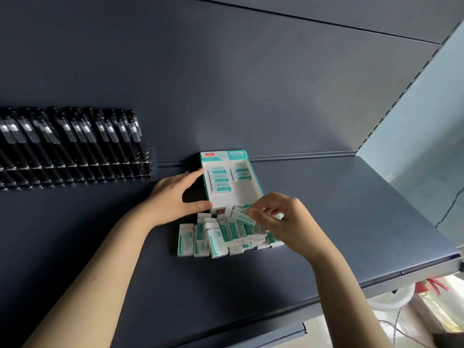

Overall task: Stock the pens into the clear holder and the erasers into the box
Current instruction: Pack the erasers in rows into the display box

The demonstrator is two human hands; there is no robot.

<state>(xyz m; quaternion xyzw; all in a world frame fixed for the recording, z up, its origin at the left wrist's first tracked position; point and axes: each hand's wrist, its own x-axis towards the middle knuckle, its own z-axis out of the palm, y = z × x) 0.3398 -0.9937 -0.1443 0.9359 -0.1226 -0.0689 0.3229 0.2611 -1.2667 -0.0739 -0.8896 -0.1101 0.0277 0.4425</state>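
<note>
Several erasers [220, 178] lie in the box [247, 190], far end; my right hand [283, 219] pinches one eraser [242, 214] over the near pile [216, 238], hiding part. Left hand [173, 197], fingers straight, touches the box's left wall. Pens [75, 146] cut off left.

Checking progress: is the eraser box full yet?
Partly filled: erasers lie at the box back; its front floor shows bare.

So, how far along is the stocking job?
Pens stand in the clear holder; no loose ones show. The box holds a few erasers at its far end. The left hand steadies it; the right hand pinches one eraser. The pile before the box remains.
</note>
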